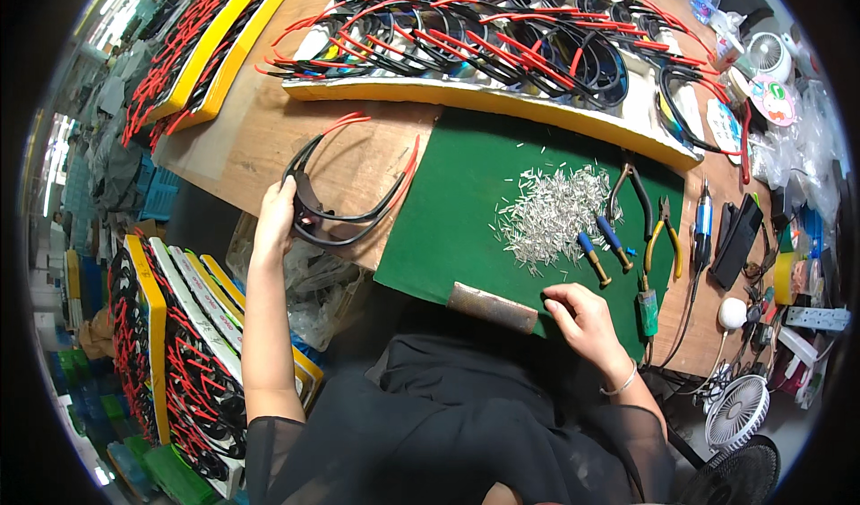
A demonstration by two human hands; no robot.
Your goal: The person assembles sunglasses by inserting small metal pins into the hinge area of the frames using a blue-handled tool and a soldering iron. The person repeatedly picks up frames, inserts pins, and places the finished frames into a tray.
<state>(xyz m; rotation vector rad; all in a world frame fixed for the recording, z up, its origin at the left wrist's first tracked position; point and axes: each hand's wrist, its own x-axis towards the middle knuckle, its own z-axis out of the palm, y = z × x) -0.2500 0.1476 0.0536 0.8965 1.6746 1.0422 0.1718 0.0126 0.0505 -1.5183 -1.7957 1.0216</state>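
Over the wooden tabletop at left, my left hand [276, 209] grips a pair of sunglasses [309, 202] by the front. Their black temples with red tips point up and right. By the front edge of the green mat [439, 227], my right hand [580, 319] is closed with its fingers curled; anything small in it is hidden. Just left of that hand lies a worn metal bar [493, 308]. A heap of small silvery pins [555, 214] is spread beyond it. Two blue-handled tools [593, 258] lie beside the heap.
A long yellow-sided tray [502, 115] of glasses crosses the back. Black-handled pliers [640, 200], yellow-handled cutters [665, 236] and a blue electric screwdriver [703, 223] lie right. More filled trays [152, 344] stand lower left. A white fan [736, 413] is at lower right.
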